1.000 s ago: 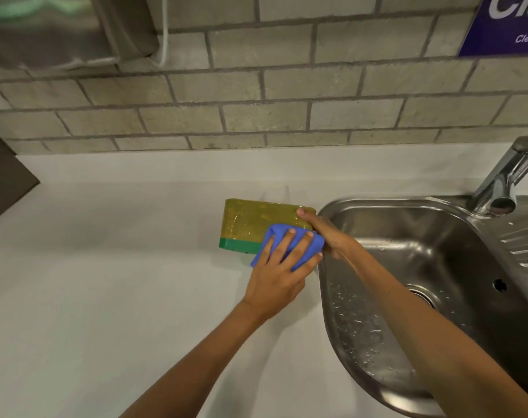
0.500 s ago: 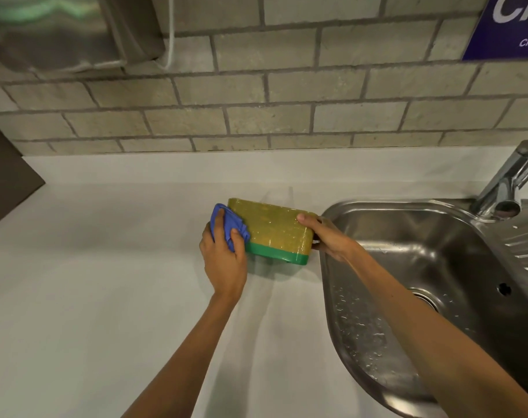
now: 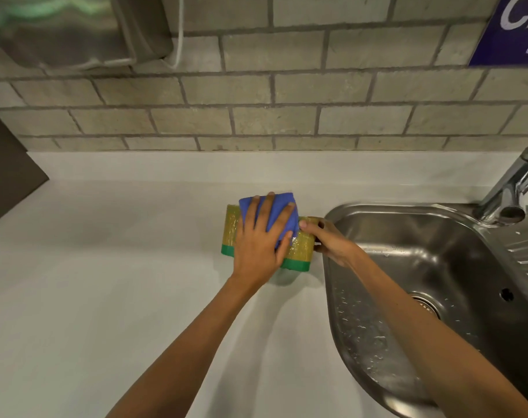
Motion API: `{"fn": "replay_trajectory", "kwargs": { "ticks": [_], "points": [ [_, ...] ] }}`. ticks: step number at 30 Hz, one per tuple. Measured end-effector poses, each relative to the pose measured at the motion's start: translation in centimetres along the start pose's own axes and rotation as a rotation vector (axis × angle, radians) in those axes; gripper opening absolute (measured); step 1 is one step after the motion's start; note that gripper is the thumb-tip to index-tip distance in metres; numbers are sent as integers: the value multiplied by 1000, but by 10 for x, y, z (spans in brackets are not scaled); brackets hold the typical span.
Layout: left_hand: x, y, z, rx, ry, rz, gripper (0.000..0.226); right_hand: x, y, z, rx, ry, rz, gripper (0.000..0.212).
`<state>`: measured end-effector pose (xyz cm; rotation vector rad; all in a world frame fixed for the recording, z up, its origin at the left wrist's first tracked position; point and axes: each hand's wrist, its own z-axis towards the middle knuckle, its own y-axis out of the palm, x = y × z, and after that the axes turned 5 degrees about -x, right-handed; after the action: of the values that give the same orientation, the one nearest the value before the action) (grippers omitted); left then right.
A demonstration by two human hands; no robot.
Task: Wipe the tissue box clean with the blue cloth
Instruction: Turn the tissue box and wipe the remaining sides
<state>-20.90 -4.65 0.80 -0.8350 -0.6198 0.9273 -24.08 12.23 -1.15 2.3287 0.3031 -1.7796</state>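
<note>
1. The left hand (image 3: pixel 258 242) lies flat and spread on top of the tissue box (image 3: pixel 300 247), fingers extended, pressing the blue cloth (image 3: pixel 279 214) down under the palm and fingers. It is not closed around the cloth; it pins it against the box.
2. The right hand (image 3: pixel 329 241) grips the right end of the box, thumb on the top edge and fingers curled around the end, bracing it.
3. To wipe well, I judge the flat hand should keep even pressure and sweep the full length of the top, while the right hand holds the box firm so it does not slide toward the sink (image 3: pixel 437 224) just beside it.
4. The sides and ends probably need a pass too; shifting the bracing grip would free the covered right end.
5. The box sits on the pale counter (image 3: pixel 106 282), near the sink's left rim and well short of the tiled wall (image 3: pixel 271 116).
6. It looks yellow-gold with a green band along its lower edge and a glossy, wrapped sheen. Whether any dirt remains is too fine to tell.
7. The cloth drapes over the box's far top edge.
</note>
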Motion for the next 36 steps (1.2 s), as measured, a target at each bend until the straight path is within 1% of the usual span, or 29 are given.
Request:
{"fn": "replay_trajectory", "kwargs": {
  "ticks": [1,3,6,8,11,14,19,21,23,27,29,31,32,33,34,35,36],
  "points": [
    [-6,0,-2,33,-72,-22,48,0,-1,0,1,3,-7,82],
    [-15,-1,-6,105,-327,-129,47,0,0,0,14,23,-4,93],
    [-23,-4,-7,117,-717,-438,49,2,2,1,44,46,2,106],
    [-34,-7,-9,59,-882,-508,48,1,3,-2,49,42,-62,115],
    [-53,-16,-12,-121,-1038,-559,51,-1,1,-7,14,33,-225,115],
    [-61,-19,-18,-257,-1094,-583,55,-3,1,-8,-10,29,-338,115],
    [-61,-18,-28,-285,-1155,-813,47,-10,1,-17,-32,34,-453,128],
    [-63,-17,-29,-281,-1201,-899,48,-11,2,-16,-27,33,-508,130],
    [-62,-21,-34,-245,-1265,-1048,48,-10,6,-21,-36,28,-563,132],
    [-68,-24,-36,-185,-1372,-1304,27,-8,7,-17,-24,21,-564,134],
    [-69,-25,-37,-173,-1469,-1509,27,-8,7,-18,-13,32,-557,138],
    [-71,-23,-46,-155,-1505,-1619,32,-6,8,-23,-2,38,-533,142],
    [-70,-24,-52,-165,-1497,-1677,34,-5,9,-29,40,20,-521,142],
    [-68,-28,-59,-184,-1475,-1750,34,-4,12,-38,133,-24,-510,139],
    [-64,-33,-64,-222,-1458,-1789,34,-2,15,-48,271,-100,-497,131],
    [-60,-36,-70,-260,-1443,-1794,34,2,21,-59,415,-213,-482,116],
    [-57,-39,-76,-291,-1425,-1760,33,6,28,-70,521,-338,-474,97]
  ]
}}
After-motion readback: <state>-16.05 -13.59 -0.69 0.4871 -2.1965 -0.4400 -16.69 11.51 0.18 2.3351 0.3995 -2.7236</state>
